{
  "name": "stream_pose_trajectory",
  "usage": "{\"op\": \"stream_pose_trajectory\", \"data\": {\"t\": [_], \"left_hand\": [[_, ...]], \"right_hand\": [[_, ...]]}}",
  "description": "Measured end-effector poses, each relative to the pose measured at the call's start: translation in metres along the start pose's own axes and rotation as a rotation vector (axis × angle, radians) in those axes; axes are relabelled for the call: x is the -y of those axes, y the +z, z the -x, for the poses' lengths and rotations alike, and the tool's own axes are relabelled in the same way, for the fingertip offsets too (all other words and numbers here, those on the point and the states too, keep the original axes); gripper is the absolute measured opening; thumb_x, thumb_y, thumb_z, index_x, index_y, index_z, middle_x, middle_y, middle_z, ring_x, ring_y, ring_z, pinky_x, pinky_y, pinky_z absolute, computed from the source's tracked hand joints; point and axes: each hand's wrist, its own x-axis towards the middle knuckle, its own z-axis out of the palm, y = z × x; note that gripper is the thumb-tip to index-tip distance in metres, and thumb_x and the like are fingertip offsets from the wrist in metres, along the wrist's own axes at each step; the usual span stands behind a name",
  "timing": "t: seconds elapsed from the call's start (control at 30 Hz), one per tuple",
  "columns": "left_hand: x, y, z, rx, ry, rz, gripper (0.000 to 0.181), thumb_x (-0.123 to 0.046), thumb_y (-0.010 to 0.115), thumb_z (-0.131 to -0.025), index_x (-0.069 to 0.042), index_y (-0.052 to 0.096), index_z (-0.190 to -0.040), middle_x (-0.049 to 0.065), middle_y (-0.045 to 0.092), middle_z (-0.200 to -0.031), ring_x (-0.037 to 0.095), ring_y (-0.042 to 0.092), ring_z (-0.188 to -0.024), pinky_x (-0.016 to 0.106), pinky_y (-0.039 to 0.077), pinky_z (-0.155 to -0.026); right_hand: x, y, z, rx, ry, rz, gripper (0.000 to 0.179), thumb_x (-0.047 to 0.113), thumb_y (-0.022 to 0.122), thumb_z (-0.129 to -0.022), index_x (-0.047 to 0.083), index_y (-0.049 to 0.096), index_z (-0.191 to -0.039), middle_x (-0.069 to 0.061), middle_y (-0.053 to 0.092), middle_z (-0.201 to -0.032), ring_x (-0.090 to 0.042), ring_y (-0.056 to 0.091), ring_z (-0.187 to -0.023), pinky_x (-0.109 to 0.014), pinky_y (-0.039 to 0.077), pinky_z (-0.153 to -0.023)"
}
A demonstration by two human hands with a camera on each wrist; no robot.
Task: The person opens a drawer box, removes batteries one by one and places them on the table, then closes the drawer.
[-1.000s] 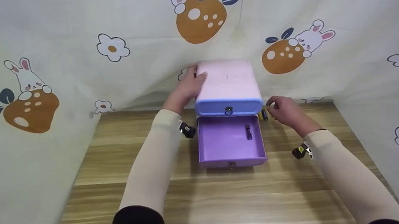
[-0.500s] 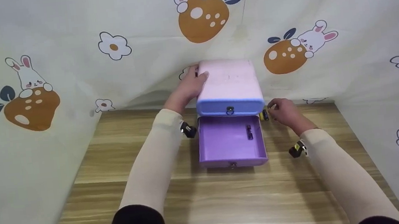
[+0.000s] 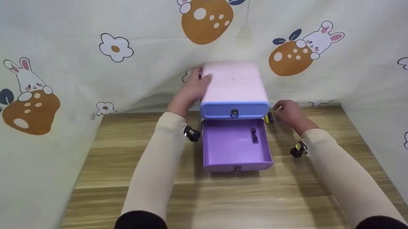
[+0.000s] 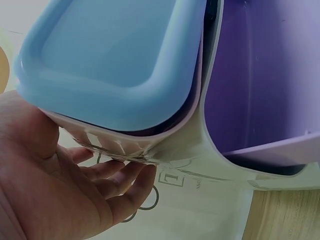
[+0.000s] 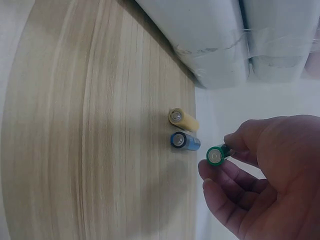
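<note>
Far left we get the cloth [image 3: 72, 86], printed with rabbits, fruit and flowers. Next, the left sleeve [image 3: 145, 173], cream, black higher up. Left hand [image 3: 192, 86]: at the box [image 3: 235, 82], upper left edge; thumb over the pink top, fingers bent along the side wall, so we call that grip grasping the box. Blue drawer [image 3: 217, 111] sits in the upper slot, ring pull at front. Below it, we see the purple drawer [image 3: 226, 142] pulled out toward the person. In it we find one dark battery [image 3: 254, 135], near the drawer's right wall, lengthwise front to back. Right of the box, on the wood-grain bench [image 3: 236, 209], we log the yellow battery [image 5: 187, 121], then the blue battery [image 5: 192, 143] just beside it. Right hand [image 3: 288, 112] comes next, near that pair: grip clenched on the green battery [image 5: 215, 156], thumb and forefinger pinching it, its flat end facing the wrist camera; we see other fingers curled below. Far right, the right sleeve [image 3: 347, 175], cream, black higher up, then more cloth.
</note>
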Motion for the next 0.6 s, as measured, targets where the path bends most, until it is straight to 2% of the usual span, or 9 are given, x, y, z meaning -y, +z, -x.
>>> {"op": "stream_pose_trajectory", "data": {"t": [0.2, 0.33, 0.43, 0.6], "left_hand": [[0.000, -0.001, 0.000, 0.009, -0.009, -0.011, 0.072, -0.043, 0.047, -0.118, -0.007, 0.022, -0.175, 0.014, 0.035, -0.176, 0.028, 0.030, -0.163, 0.039, 0.027, -0.132], [0.001, -0.001, 0.000, 0.009, -0.020, -0.023, 0.071, -0.044, 0.046, -0.118, -0.008, 0.022, -0.175, 0.013, 0.035, -0.177, 0.028, 0.030, -0.163, 0.040, 0.027, -0.132], [0.000, -0.001, 0.000, 0.010, -0.020, -0.031, 0.071, -0.044, 0.046, -0.118, -0.008, 0.022, -0.175, 0.013, 0.035, -0.177, 0.029, 0.030, -0.164, 0.041, 0.026, -0.132], [0.000, 0.000, 0.001, 0.012, -0.020, -0.025, 0.072, -0.045, 0.047, -0.118, -0.008, 0.022, -0.175, 0.014, 0.032, -0.178, 0.029, 0.028, -0.165, 0.041, 0.026, -0.133]], "right_hand": [[-0.002, 0.001, -0.003, 0.024, 0.069, -0.020, 0.027, 0.011, 0.068, -0.104, -0.009, 0.073, -0.121, -0.024, 0.073, -0.108, -0.033, 0.065, -0.094, -0.047, 0.054, -0.084], [-0.007, 0.005, -0.008, 0.036, 0.108, -0.030, 0.028, 0.010, 0.065, -0.104, -0.008, 0.072, -0.124, -0.025, 0.072, -0.116, -0.033, 0.064, -0.100, -0.046, 0.054, -0.086], [-0.012, 0.007, -0.011, 0.043, 0.123, -0.032, 0.028, 0.011, 0.064, -0.105, -0.008, 0.072, -0.124, -0.026, 0.070, -0.121, -0.034, 0.063, -0.104, -0.047, 0.054, -0.089], [-0.018, 0.010, -0.013, 0.054, 0.127, -0.049, 0.029, 0.012, 0.062, -0.105, -0.009, 0.071, -0.123, -0.026, 0.069, -0.120, -0.036, 0.062, -0.107, -0.050, 0.054, -0.093]]}}
